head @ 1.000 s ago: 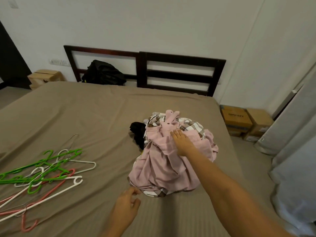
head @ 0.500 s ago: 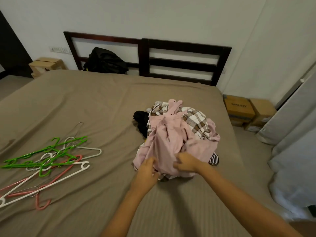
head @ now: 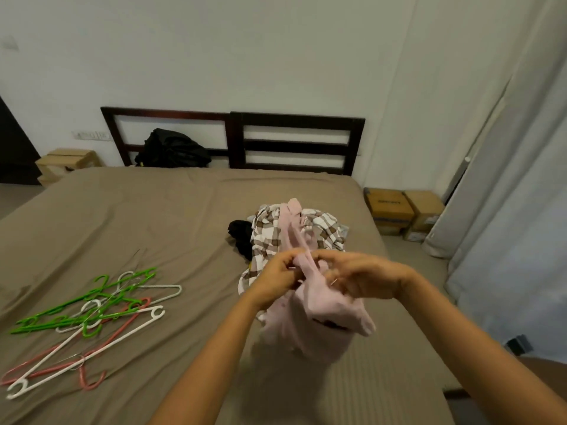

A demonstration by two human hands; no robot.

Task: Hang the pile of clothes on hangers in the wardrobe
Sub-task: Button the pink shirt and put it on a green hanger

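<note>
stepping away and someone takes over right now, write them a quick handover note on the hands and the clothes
The left hand and right hand both grip the pink garment, held up above the bed.
The rest of the pile lies on the bed beyond it.
The hangers lie loose on the bed's left side.
Done: nothing on a hanger yet. Left: every garment; the wardrobe is out of view.

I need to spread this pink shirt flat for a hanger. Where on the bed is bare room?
The widest bare sheet lies between the hangers and the clothes pile, back to the black bag. The near edge, below the held pink shirt, is bare too. Crowded: the hangers' corner and the pile's side.
</note>
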